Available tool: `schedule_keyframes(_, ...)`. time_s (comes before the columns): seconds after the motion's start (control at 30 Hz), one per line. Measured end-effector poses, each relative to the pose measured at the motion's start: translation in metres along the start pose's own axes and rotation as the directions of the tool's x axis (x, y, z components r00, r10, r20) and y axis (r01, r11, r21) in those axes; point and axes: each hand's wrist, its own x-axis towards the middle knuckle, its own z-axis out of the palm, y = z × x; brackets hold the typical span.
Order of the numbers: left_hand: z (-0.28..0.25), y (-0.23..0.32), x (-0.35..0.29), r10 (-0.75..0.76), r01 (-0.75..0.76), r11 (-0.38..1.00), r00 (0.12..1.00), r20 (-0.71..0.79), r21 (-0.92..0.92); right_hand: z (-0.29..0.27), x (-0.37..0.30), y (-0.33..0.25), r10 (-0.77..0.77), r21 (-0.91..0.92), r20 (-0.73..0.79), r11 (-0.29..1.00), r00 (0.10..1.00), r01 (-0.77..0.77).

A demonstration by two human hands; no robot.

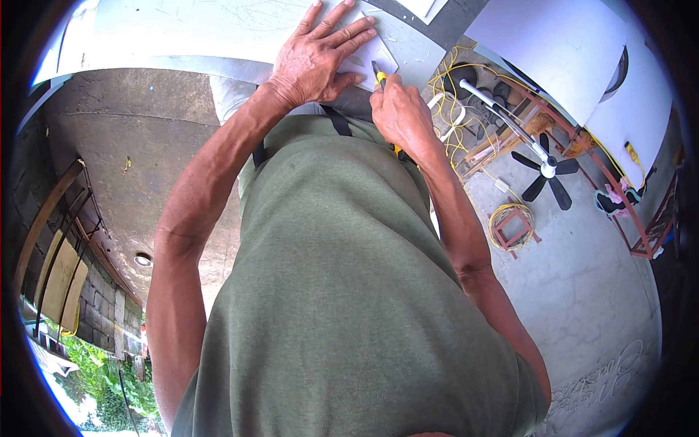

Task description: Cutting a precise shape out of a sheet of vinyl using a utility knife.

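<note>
My left hand (313, 62) lies flat with its fingers spread, pressing on a white sheet-like piece (380, 52) near the edge of the pale work table (182, 30). My right hand (402, 113) is wrapped round a yellow and black utility knife (381, 77). The knife's tip points away from me and rests at or just above the white piece, to the right of my left thumb. Most of the knife's handle is hidden inside my right fist.
Small scraps and scratches mark the table around the white piece. Large white panels (557, 54) stand at the right, with a yellow-handled tool (632, 153) on one. Below are a black-bladed fan (547, 169), tangled yellow cord (453, 120) and a reddish frame (512, 228).
</note>
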Motion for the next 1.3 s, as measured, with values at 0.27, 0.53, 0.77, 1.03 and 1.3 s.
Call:
schedule_keyframes(0.27, 0.0, -0.001, 0.0, -0.001, 0.001, 1.0, 1.0, -0.005, -0.007, 0.001, -0.002, 0.001, 0.0, -0.02, -0.013, 1.0, 1.0, 0.0)
schedule_keyframes(0.53, 0.0, -0.001, 0.0, -0.003, 0.002, 1.0, 1.0, -0.01, -0.021, -0.001, -0.004, 0.0, 0.014, -0.034, 0.024, 0.999, 1.0, -0.013)
schedule_keyframes(0.77, 0.001, 0.0, 0.0, -0.004, 0.004, 1.0, 1.0, 0.001, 0.0, -0.001, -0.005, 0.001, 0.021, -0.048, 0.037, 0.999, 0.999, -0.019)
schedule_keyframes(1.03, 0.001, 0.0, -0.001, -0.007, 0.007, 1.0, 1.0, 0.004, 0.012, -0.003, -0.001, 0.004, 0.045, 0.003, 0.094, 0.999, 0.994, -0.046)
schedule_keyframes(1.3, 0.002, 0.0, 0.0, 0.003, -0.003, 1.0, 1.0, -0.002, 0.024, -0.024, -0.001, -0.006, 0.129, 0.097, 0.247, 0.983, 0.96, -0.157)
